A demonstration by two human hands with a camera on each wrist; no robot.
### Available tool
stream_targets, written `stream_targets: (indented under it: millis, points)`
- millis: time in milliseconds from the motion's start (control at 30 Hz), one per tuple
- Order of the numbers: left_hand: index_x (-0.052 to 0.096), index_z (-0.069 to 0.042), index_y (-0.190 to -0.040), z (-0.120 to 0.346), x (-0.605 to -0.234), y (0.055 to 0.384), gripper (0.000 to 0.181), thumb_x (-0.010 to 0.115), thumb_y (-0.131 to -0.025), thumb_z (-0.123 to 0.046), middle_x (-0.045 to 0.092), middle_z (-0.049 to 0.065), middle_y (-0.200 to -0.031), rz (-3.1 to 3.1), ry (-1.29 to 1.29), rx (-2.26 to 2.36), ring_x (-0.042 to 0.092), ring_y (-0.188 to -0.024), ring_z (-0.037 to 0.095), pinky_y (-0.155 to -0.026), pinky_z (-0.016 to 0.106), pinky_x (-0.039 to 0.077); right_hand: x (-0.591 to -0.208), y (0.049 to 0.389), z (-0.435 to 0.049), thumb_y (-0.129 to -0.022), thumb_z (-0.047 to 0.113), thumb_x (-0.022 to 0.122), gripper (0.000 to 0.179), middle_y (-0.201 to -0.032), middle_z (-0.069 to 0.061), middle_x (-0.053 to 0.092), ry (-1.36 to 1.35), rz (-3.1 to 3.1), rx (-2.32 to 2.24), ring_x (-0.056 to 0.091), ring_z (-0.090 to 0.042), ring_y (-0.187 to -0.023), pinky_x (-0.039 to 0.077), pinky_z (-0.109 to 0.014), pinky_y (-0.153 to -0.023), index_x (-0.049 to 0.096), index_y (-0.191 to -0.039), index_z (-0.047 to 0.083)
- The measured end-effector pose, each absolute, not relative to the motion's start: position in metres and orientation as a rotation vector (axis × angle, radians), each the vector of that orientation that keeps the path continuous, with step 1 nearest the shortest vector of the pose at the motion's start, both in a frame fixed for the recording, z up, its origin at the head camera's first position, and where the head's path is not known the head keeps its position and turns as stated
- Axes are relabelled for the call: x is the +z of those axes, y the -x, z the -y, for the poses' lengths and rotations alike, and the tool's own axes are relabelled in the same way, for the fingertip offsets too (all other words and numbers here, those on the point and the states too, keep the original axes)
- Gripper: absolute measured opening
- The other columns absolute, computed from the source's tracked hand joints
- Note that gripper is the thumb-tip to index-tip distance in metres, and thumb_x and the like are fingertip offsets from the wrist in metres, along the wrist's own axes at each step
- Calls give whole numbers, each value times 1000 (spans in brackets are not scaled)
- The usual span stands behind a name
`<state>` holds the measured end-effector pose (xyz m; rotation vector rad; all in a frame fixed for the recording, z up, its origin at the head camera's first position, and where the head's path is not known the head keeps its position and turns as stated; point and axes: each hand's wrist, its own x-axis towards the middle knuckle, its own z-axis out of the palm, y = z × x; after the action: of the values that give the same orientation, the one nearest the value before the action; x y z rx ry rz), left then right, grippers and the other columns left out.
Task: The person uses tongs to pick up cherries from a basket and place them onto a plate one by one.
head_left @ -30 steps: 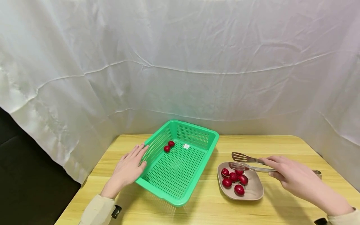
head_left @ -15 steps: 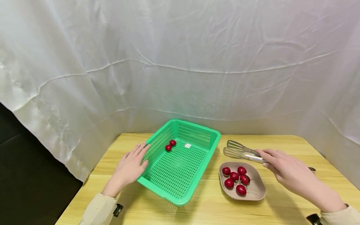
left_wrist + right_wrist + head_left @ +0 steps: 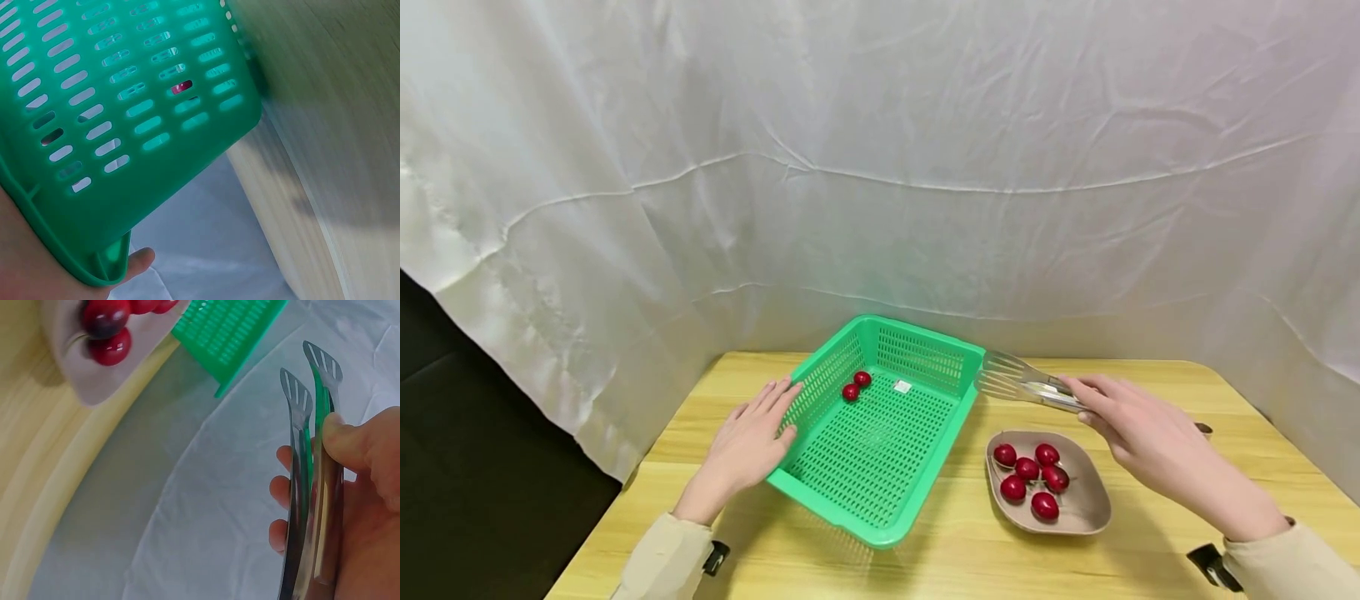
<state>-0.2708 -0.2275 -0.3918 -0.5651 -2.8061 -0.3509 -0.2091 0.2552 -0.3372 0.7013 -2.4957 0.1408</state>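
Note:
Slotted metal tongs (image 3: 1047,393) are held in my right hand (image 3: 1153,446), thumb on one arm and fingers round the other. Their tips stand slightly apart, nothing between them in the right wrist view; in the head view they overlap the right rim of the green plastic basket (image 3: 838,521). Two dark red cherries (image 3: 851,392) lie inside at its far left. My left hand (image 3: 741,446) rests on the basket's left rim, fingers extended. Several more cherries (image 3: 1027,469), some with stems, lie in a shallow beige bowl (image 3: 1086,504), below and left of my right hand.
Basket and bowl stand on a light wooden table (image 3: 947,571), the bowl to the right. A pale cloth (image 3: 925,150) hangs behind the table and along its sides. A small white label (image 3: 902,387) lies on the basket floor.
My right hand has carried the tongs up and left, from over the bowl to the basket's right rim. My left hand stays on the basket; the cherries in the bowl now show uncovered.

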Motion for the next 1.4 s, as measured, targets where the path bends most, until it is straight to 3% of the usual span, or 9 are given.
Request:
stream_targets:
  millis: [133, 800, 1067, 1400]
  points:
    - [32, -12, -155, 228, -391, 271, 60, 51, -100, -27, 23, 10, -160, 2807, 561, -360, 21, -146, 35, -112, 64, 21, -331, 218, -242, -87, 10, 72, 54, -124, -8, 63, -735, 2492, 158, 63, -32, -104, 54, -52, -71, 56, -139, 7]
    - [32, -12, -155, 226, -391, 270, 61, 51, -99, -28, 24, 10, -160, 2816, 552, -357, 22, -146, 34, -112, 63, 21, -330, 272, -196, -90, 11, 71, 52, -127, -8, 61, -868, 2548, 144, 60, -25, -97, 50, -37, -64, 56, -140, 9]
    - [32, -13, -155, 227, -391, 271, 60, 51, -99, -27, 24, 11, -160, 2824, 545, -364, 22, -146, 35, -112, 64, 21, -325, 291, -173, -90, 10, 70, 52, -127, -10, 62, -938, 2562, 110, 60, -28, -104, 54, -45, -71, 56, -140, 9]
    - [32, -13, -155, 226, -391, 271, 61, 51, -99, -28, 24, 10, -160, 2827, 539, -363, 21, -146, 33, -112, 64, 21, -324, 311, -150, -92, 12, 69, 48, -123, -12, 62, -991, 2612, 49, 59, -28, -99, 53, -39, -66, 57, -139, 6]
